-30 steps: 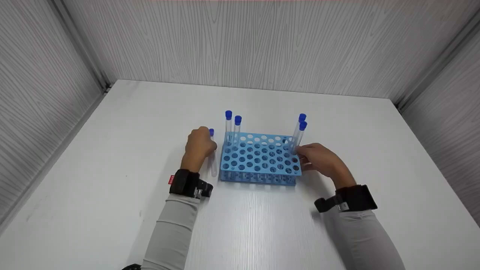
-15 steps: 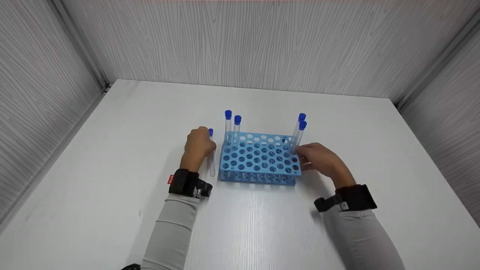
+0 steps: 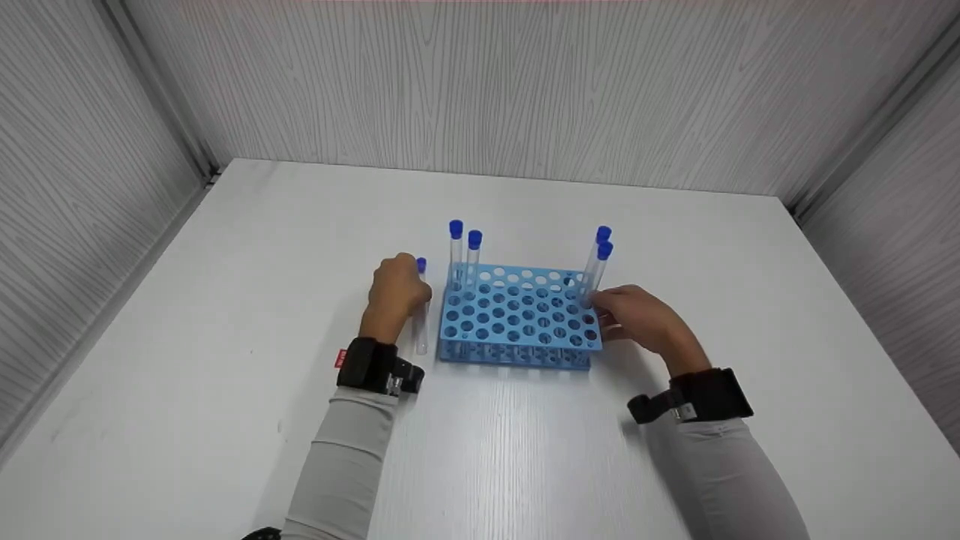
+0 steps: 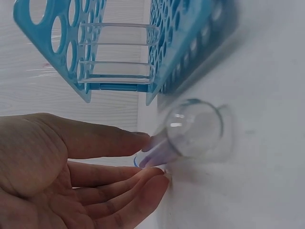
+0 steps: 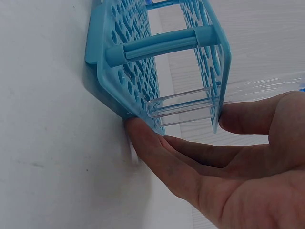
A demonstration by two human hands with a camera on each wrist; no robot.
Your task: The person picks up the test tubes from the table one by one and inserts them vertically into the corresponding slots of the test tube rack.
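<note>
In the head view, my left hand (image 3: 396,289) pinches a clear, blue-capped test tube (image 3: 421,337) just left of the rack. Its rounded end (image 4: 195,129) points toward the left wrist camera, close over the table, with thumb and fingertips farther along the tube. The blue test tube rack (image 3: 491,343) stands upright. My right hand (image 3: 637,315) holds the rack's right end, thumb at the top plate and fingers (image 5: 143,136) at the base. Two capped tubes (image 3: 473,259) stand in the rack's back left corner. Two more (image 3: 596,270) lean at its right side.
A white table (image 3: 495,450) carries everything, with a grey wood-grain panel (image 3: 495,90) behind it and similar panels at both sides. A small red tag (image 3: 340,358) shows beside the left wrist strap (image 3: 367,364).
The lower end of the tube in my left hand has swung slightly left, away from the rack. My right hand and the rack have barely moved.
</note>
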